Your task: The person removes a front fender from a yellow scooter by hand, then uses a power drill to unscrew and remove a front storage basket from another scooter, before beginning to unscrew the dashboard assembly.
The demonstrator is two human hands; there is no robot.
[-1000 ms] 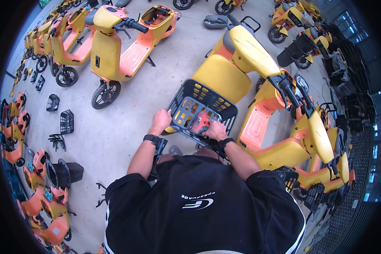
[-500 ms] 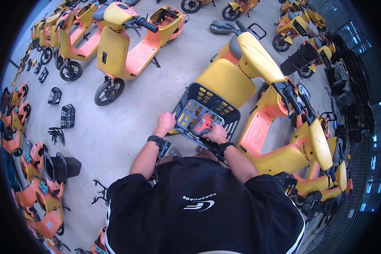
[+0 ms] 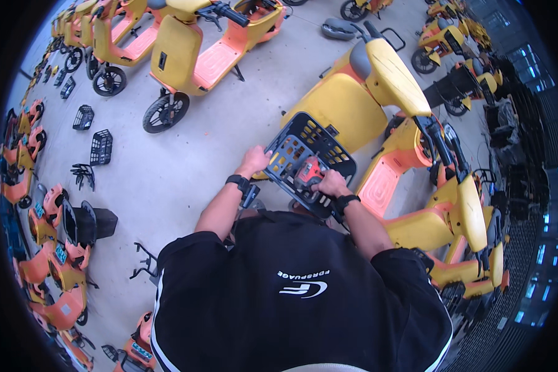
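Note:
In the head view my left hand (image 3: 255,160) is closed on the left rim of a dark plastic basket (image 3: 340,166) at the front of a yellow scooter (image 3: 336,113). My right hand (image 3: 332,183) grips a red power drill (image 3: 310,172) inside the basket, pointed into the perforated bottom. The drill's tip is too small to make out. The scooter's grey seat and yellow handlebar cover (image 3: 395,80) lie beyond the basket.
Yellow-and-pink scooters (image 3: 211,74) stand around me in rows. Loose baskets (image 3: 100,147), black brackets (image 3: 82,177) and a black bin (image 3: 96,223) are on the floor at left. A loose seat (image 3: 336,29) lies behind; dark piled material (image 3: 502,127) is at right.
My hands, the basket and the drill sit slightly higher and further right in the picture, and the surroundings have shifted. The basket and drill appear slightly tilted compared with before.

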